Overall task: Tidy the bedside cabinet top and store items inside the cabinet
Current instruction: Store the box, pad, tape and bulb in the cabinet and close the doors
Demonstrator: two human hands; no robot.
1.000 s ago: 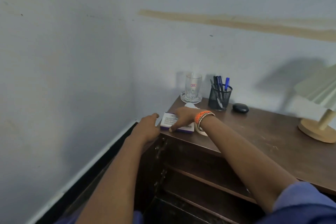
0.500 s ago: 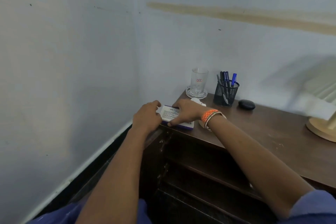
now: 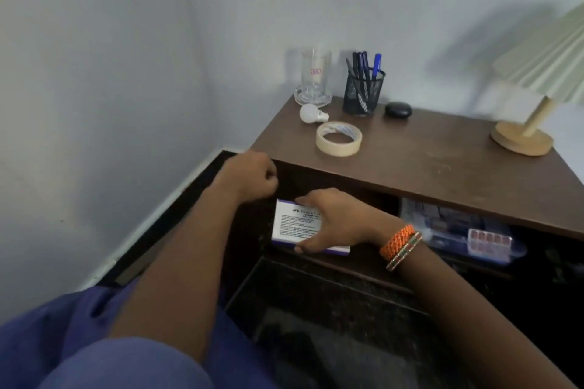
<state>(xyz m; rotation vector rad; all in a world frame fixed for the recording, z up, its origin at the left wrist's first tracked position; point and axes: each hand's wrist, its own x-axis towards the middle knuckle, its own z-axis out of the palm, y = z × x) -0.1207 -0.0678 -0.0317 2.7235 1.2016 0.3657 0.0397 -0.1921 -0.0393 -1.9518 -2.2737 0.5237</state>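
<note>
Right hand (image 3: 335, 218) gripping white box (image 3: 295, 224) on cabinet (image 3: 410, 161) shelf; left hand (image 3: 249, 177) fisted, empty, at ten o'clock.

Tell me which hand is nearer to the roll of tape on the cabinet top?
Left. The left hand is a fist at the cabinet's front left corner; the right hand grips the white box lower, inside the cabinet, farther from the tape roll.

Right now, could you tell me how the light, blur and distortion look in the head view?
Head view: the lamp throws a broad soft shadow on the wall behind it; wide-angle bending curves the cabinet top edges; the open cabinet's interior is dim; the right hand on the box is slightly soft.
</note>
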